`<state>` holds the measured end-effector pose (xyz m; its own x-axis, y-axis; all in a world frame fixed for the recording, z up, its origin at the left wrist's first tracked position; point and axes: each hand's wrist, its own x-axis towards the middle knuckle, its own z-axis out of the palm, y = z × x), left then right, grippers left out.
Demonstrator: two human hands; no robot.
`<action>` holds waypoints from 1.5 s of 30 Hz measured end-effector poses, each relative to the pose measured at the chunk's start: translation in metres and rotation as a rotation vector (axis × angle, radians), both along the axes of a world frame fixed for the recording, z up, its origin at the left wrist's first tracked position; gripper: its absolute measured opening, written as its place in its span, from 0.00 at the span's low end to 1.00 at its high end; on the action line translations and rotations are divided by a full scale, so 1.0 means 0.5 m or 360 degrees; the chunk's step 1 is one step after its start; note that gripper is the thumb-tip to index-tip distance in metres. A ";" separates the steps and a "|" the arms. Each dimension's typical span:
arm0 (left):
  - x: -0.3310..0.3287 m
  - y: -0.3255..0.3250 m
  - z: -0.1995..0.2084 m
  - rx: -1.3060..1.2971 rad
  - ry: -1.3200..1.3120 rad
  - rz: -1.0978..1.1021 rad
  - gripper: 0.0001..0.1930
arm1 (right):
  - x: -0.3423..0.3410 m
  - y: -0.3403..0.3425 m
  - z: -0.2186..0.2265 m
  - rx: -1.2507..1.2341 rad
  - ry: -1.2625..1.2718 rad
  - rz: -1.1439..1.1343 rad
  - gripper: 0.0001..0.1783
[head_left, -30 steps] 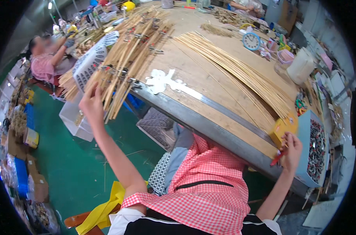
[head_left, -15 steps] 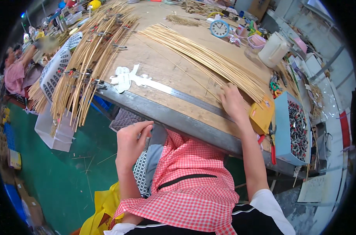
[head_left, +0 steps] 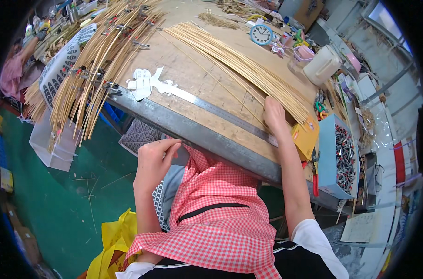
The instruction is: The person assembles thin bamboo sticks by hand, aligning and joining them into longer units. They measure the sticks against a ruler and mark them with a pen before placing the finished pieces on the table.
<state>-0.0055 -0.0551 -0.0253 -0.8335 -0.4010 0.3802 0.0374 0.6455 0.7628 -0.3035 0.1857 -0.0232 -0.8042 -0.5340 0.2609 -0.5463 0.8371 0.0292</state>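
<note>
A bundle of long, thin bamboo sticks (head_left: 248, 65) lies slantwise across the wooden table. At the near end of a few sticks set apart on its left side is my right hand (head_left: 274, 114), its fingers bent and closed on a bamboo stick. In front of the table edge I hold up my left hand (head_left: 154, 162), thumb and forefinger pressed together; whatever is in that pinch is hidden. A steel ruler (head_left: 211, 109) runs along the front of the table, with white taped paper (head_left: 141, 84) at its left end.
To the left, bamboo sticks with clips (head_left: 93, 69) overhang the table corner. Right of my right hand are a yellow box (head_left: 305, 137), red-handled pliers (head_left: 315, 183) and a blue box of clips (head_left: 330, 158). A clock (head_left: 261, 34) and pitcher (head_left: 322, 65) stand farther back. Another person (head_left: 15, 76) sits far left.
My right hand has closed more tightly at the stick ends and shifted slightly. My left hand stays pinched in nearly the same place. The whole view has shifted a little.
</note>
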 end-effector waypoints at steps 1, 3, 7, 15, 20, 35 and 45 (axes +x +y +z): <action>0.001 -0.001 0.000 0.0000 0.0004 0.0017 0.06 | 0.000 -0.001 0.002 -0.0001 0.0001 0.0008 0.07; 0.002 -0.001 0.001 -0.0027 0.0025 0.0011 0.06 | 0.003 0.000 0.006 -0.0002 0.0004 0.0020 0.07; 0.000 -0.008 -0.002 -0.0118 -0.0041 -0.0054 0.07 | 0.028 -0.005 0.027 -0.0332 0.0021 -0.0048 0.06; -0.004 0.002 0.004 0.0286 0.0078 -0.0055 0.06 | 0.146 0.024 0.081 -0.1605 -0.1082 0.0053 0.06; -0.001 0.004 -0.013 0.0921 0.0365 -0.0073 0.10 | 0.354 -0.040 0.093 -0.2083 -0.1873 0.0089 0.05; 0.047 -0.084 -0.025 0.1571 0.0898 0.0037 0.14 | 0.493 -0.077 0.022 -0.1571 -0.2008 0.0499 0.04; 0.043 -0.084 -0.019 0.1621 0.0911 -0.0043 0.15 | 0.463 -0.066 0.009 -0.1591 -0.1428 0.0517 0.03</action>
<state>0.0162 -0.0972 -0.0350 -0.6578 -0.7216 0.2158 0.5477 -0.2616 0.7948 -0.0721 0.1527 -0.0185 -0.7757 -0.6224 0.1045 -0.2313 0.1263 -0.9646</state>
